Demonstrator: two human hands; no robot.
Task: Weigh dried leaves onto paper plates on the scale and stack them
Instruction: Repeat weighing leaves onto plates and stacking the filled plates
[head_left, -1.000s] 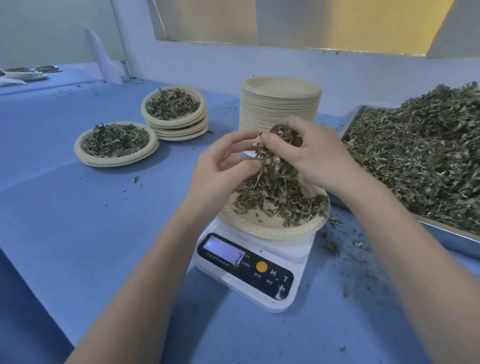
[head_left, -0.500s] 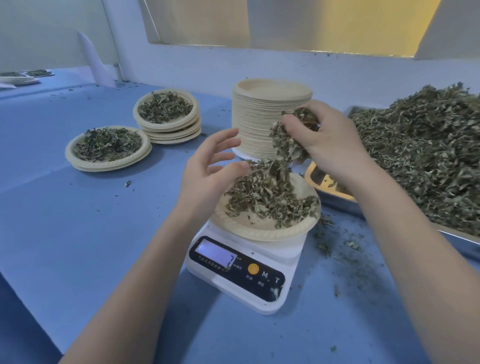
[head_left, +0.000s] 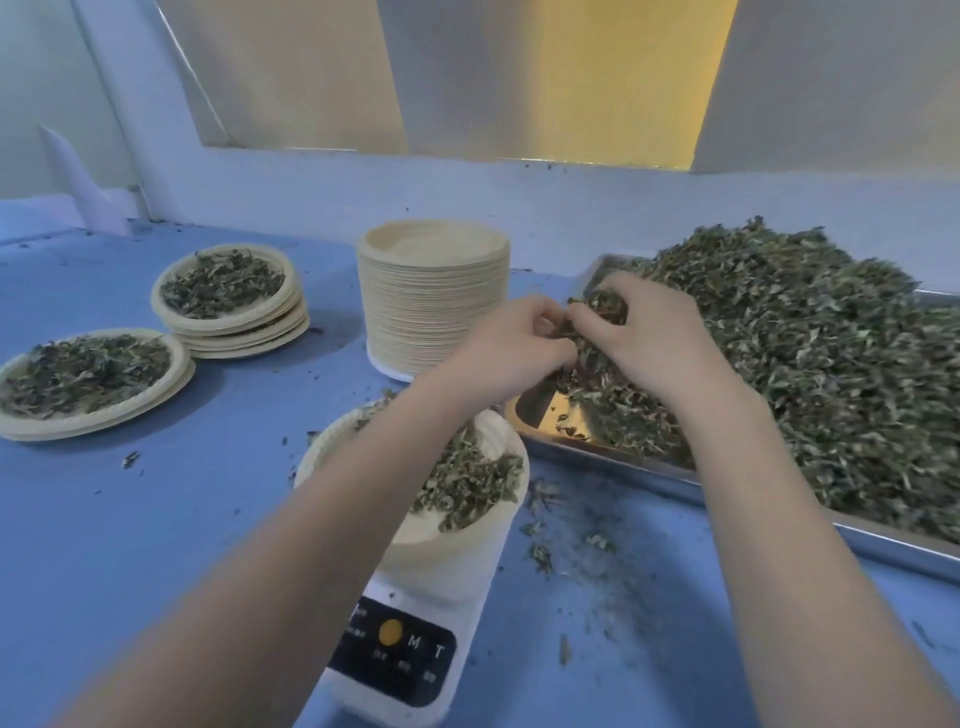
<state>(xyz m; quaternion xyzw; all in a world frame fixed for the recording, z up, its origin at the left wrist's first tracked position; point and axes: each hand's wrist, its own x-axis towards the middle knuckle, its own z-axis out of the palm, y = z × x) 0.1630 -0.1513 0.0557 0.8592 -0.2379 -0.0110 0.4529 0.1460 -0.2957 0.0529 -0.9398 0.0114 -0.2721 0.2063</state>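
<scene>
A paper plate (head_left: 467, 535) with some dried leaves (head_left: 467, 483) sits on the white scale (head_left: 410, 660); my left forearm crosses over it and hides the display. Both hands are over the near-left corner of the metal tray (head_left: 613, 457), which is heaped with dried leaves (head_left: 810, 384). My right hand (head_left: 654, 343) grips a clump of leaves at the pile's edge. My left hand (head_left: 514, 348) is curled beside it, fingertips pinching at the same clump.
A tall stack of empty paper plates (head_left: 434, 301) stands behind the scale. Two stacks of filled plates lie at left: one near (head_left: 88, 384), one farther back (head_left: 231, 301). Leaf crumbs are scattered on the blue table (head_left: 597, 571) right of the scale.
Both hands have moved from above the plate on the scale to the tray corner on the right, the right one carrying leaves. The view has tilted up and right.
</scene>
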